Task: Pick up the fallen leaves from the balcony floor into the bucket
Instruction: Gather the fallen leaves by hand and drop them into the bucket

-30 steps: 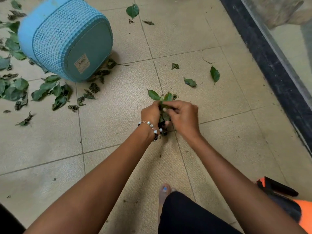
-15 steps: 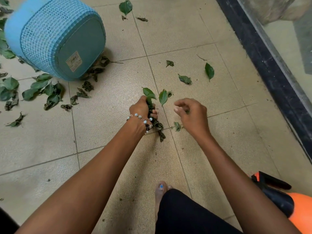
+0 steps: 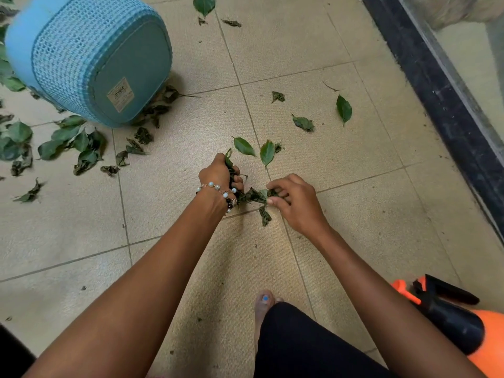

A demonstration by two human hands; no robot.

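Note:
A blue mesh bucket (image 3: pixel 81 50) lies tipped on its side at the upper left, its base facing me. My left hand (image 3: pixel 219 173), with a bead bracelet at the wrist, grips a bunch of dark green leaves (image 3: pixel 231 170). My right hand (image 3: pixel 293 199) pinches crumpled leaves (image 3: pixel 257 196) lying on the tile between my two hands. Two flat green leaves (image 3: pixel 244 145) lie just beyond my hands. More leaves (image 3: pixel 302 123) are scattered farther out to the right.
A thick scatter of leaves (image 3: pixel 68 144) covers the floor left of and under the bucket. A dark sill (image 3: pixel 436 85) runs along the right. An orange and black sprayer (image 3: pixel 450 315) sits at the lower right. My bare foot (image 3: pixel 263 304) is near the bottom centre.
My hands parted after meeting over the bunch. My left hand kept the bunch; my right hand dropped down to the loose leaves on the tile and now pinches them.

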